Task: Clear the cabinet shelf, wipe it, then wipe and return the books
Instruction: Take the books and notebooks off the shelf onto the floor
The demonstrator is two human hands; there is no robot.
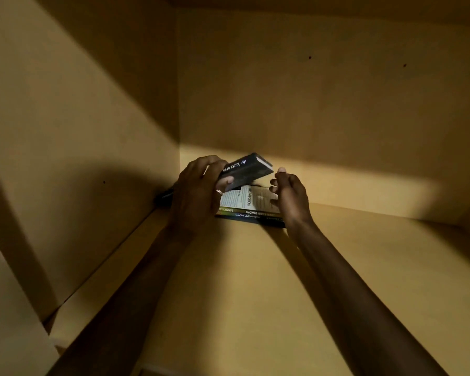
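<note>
Head view, left hand [198, 191] gripping dark book [246, 168] tilted above stacked books [248, 204] on cabinet shelf [255, 280], right hand [289, 196] released, fingers loosely curled beside stack.

Both forearms bare, no sleeves in view. Left hand [198, 191] wears a thin gold-coloured metal ring [219, 191] on one finger; right hand [291, 196] bare.

A tan wooden back panel [323, 90] closes the cabinet, dim above. A slanting band of light [350, 180] crosses its lower edge. The side wall [65, 131] left of it lies part shadowed.
</note>
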